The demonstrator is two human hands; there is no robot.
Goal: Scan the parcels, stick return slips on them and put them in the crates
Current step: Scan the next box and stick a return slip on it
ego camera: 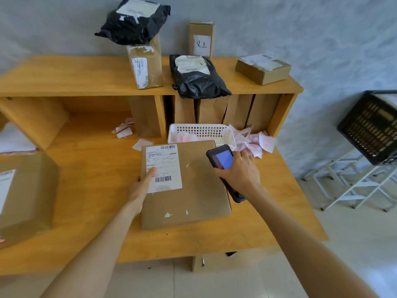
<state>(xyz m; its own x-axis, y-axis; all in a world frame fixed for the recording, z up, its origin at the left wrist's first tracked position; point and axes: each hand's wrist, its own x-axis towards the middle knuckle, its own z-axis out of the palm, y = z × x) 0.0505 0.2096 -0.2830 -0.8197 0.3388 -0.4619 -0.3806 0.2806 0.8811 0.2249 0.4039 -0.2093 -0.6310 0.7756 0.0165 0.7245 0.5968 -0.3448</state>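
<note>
A flat brown cardboard parcel (193, 190) lies on the wooden desk (90, 207), its white shipping label (165, 164) facing up. My left hand (141, 186) holds the parcel's left edge, thumb lying on the label. My right hand (238, 171) grips a black handheld scanner (221, 159) with a lit blue screen over the parcel's right side. Pink and white return slips (255, 141) lie in a heap just beyond the scanner and in a white basket (199, 131).
Another brown box (25, 194) sits at the desk's left. The upper shelf (64, 76) carries two black mailer bags (195, 76), (135, 20) and three cardboard boxes. A black crate (371, 127) stands on a white rack at the right.
</note>
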